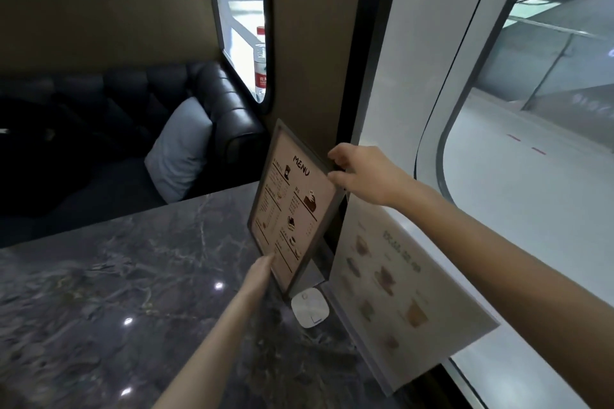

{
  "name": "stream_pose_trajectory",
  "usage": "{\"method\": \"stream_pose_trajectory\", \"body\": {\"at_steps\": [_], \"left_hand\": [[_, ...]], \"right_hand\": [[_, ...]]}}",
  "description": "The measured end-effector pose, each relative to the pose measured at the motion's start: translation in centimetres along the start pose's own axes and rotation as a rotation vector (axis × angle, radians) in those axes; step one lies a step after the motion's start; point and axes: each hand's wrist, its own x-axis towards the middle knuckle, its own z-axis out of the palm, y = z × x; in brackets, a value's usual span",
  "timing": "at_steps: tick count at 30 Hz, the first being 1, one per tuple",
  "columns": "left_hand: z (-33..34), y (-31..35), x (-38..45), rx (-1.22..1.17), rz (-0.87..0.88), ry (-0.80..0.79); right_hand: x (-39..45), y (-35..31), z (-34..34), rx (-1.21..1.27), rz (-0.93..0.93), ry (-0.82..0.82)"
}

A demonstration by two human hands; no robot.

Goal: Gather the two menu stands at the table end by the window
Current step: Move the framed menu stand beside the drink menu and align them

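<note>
A dark-framed menu stand (292,206) headed "MENU" stands upright at the window end of the marble table (116,292), leaning slightly. My right hand (358,173) grips its upper right edge, thumb above and fingers at the frame. My left hand (260,272) touches its lower front edge with outstretched fingers. A second, pale menu stand (398,289) with drink pictures stands just to the right, along the window, under my right forearm. The two stands are nearly touching at the window side.
A small white square device (310,307) lies on the table at the foot of the dark stand. A black leather bench with a grey cushion (181,149) is behind the table. A water bottle (260,63) stands on the window ledge beyond.
</note>
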Motion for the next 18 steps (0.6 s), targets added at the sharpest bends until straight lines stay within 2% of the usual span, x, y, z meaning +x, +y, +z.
{"method": "stream_pose_trajectory", "body": {"at_steps": [5,10,18], "left_hand": [[0.5,-1.3,0.9,-0.231,-0.157,-0.013],[0.8,-1.9,2.8,-0.380,-0.150,-0.075],[1.1,-3.9,5.6,-0.482,-0.064,-0.044]], "right_hand": [[1.3,0.8,0.6,0.054,0.087,-0.097],[2.5,1.5,0.7,0.097,0.104,-0.106],[4.7,2.3,1.3,0.138,0.128,-0.090]]}}
